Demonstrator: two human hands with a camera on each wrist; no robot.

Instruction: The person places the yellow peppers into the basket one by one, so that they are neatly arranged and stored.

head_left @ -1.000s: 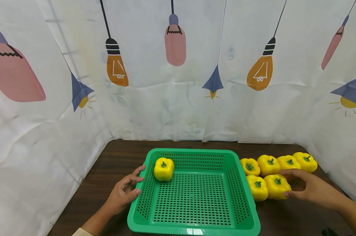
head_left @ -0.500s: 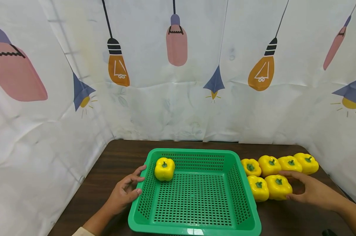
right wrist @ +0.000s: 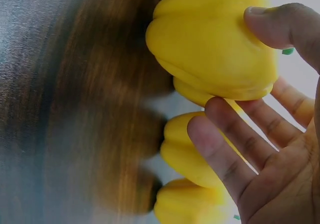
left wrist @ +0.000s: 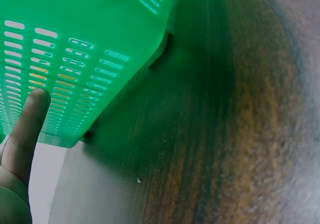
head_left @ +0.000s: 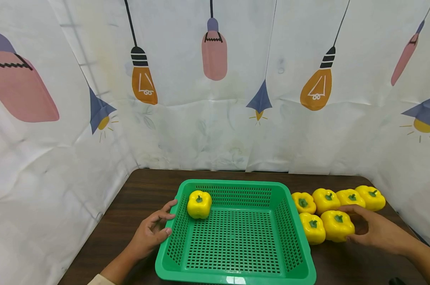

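We seem to be at the pick-up, our right hand point(head_left: 382, 231) pinching the outer front-row yellow pepper point(head_left: 337, 227) right of the green basket point(head_left: 232, 182), which our loosely spread left hand point(head_left: 148, 233) touches; next calls for a steady lift.

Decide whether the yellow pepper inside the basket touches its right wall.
Apart: the head view shows bare basket floor between the pepper and the right wall.

Head view overlooks the basket point(head_left: 232, 238); wrist views sit close.
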